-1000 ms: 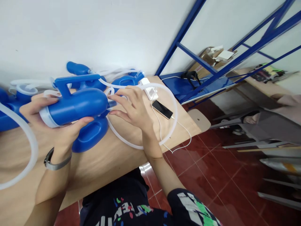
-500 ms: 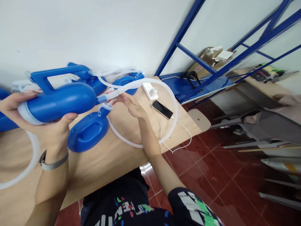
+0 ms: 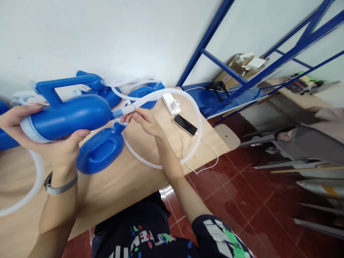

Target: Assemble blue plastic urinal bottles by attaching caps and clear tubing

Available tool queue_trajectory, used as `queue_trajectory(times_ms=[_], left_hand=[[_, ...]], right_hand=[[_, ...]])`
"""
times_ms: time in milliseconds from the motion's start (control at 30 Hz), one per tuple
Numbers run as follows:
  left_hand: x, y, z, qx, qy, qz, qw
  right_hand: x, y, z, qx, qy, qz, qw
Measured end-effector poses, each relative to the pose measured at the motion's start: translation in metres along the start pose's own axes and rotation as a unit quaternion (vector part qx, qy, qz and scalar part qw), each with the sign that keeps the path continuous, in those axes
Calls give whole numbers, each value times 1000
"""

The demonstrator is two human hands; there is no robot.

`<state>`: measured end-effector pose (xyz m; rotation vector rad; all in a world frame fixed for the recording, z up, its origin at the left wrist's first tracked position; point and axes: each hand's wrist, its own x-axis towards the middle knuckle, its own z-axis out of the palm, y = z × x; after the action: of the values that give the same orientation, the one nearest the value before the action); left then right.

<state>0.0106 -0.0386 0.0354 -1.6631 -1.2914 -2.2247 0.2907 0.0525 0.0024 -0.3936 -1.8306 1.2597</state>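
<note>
My left hand (image 3: 57, 148) is wrapped around the white base end of a blue handled plastic bottle (image 3: 77, 114), held on its side above the table. From the bottle's narrow neck runs a translucent hose (image 3: 199, 123), looping right and back under my right arm; a thin wire ring clamp (image 3: 132, 105) circles it near the neck. My right hand (image 3: 147, 122) is just below this joint, fingers loosely stretched to the left; whether the fingertips touch the hose is unclear. Beneath the neck lies another blue bottle (image 3: 100, 152) with a pale clip-like cap strap (image 3: 115, 126).
More blue bottles (image 3: 145, 94) with hoses lie along the wall. On the wooden table (image 3: 107, 193) are a white power strip (image 3: 170, 104) and a phone (image 3: 185, 125) with its cable. A stool (image 3: 228, 136) and blue metal frame (image 3: 212, 46) stand to the right.
My right hand has shifted slightly down and left, from behind the hose at the clamp to below the joint. My left hand and the bottle stay nearly in place.
</note>
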Motion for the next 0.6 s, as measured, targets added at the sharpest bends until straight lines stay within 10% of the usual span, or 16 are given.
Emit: queue_trajectory(times_ms=[133,600], left_hand=[[-1,10,0,42,24,141,989],[-8,22,-9,52,-43,64,996]], right_hand=[[2,7,3,73,-3,-31,997],[2,5,17,81,22,-14,996]])
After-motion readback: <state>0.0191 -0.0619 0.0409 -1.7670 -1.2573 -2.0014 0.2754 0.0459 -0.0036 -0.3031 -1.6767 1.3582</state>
